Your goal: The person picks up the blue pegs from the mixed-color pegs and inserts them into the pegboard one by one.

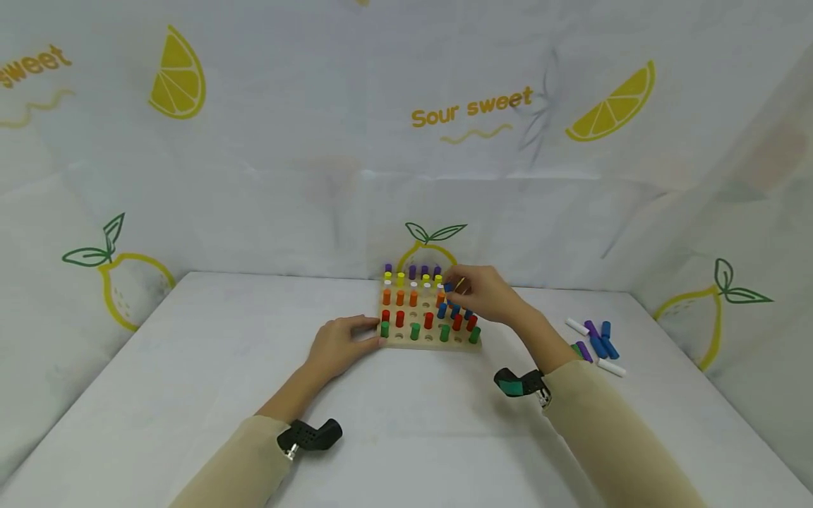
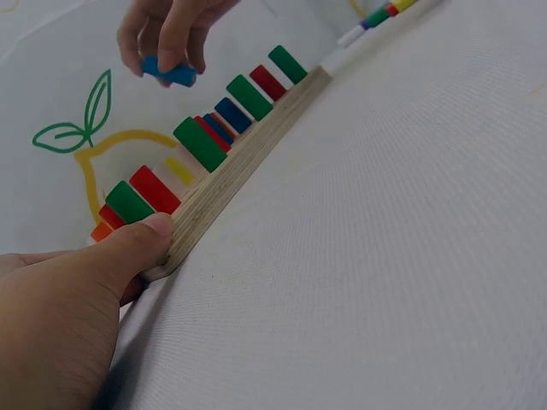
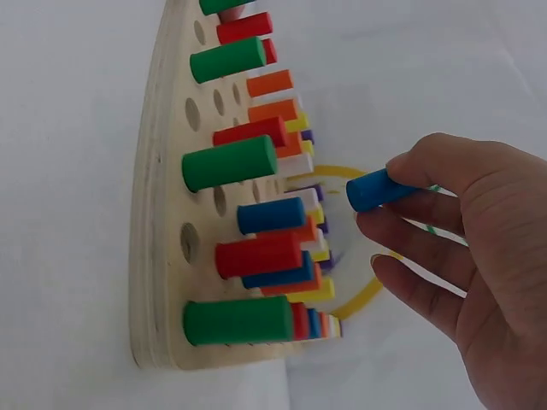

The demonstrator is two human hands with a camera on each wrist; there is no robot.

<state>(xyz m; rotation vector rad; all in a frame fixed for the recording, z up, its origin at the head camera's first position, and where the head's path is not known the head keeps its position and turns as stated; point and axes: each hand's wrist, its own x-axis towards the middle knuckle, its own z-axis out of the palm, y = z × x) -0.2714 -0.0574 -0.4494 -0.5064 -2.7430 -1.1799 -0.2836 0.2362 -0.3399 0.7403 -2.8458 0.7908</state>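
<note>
A wooden pegboard [image 1: 428,342] bears rows of green, red, blue, orange, white, yellow and purple pegs, with several bare holes among them. My left hand [image 1: 343,344] grips the board's near left corner, its thumb [image 2: 141,248] pressed along the front edge. Over the right part of the board is my right hand [image 1: 484,293]. Between its thumb and fingers it pinches a blue peg [image 3: 372,190], held tilted and apart from the standing pegs. Below that hand, a blue peg [image 3: 272,215] and a red peg [image 3: 256,256] stand in the board, near a green peg [image 3: 239,320] at the corner.
Loose pegs lie on the white table to the right: white ones [image 1: 612,367], blue ones [image 1: 598,346], purple ones [image 1: 584,351] and a green one. A white cloth [image 1: 286,212] with lemon prints hangs behind the table. Both forearms wear beige sleeves and black wrist straps.
</note>
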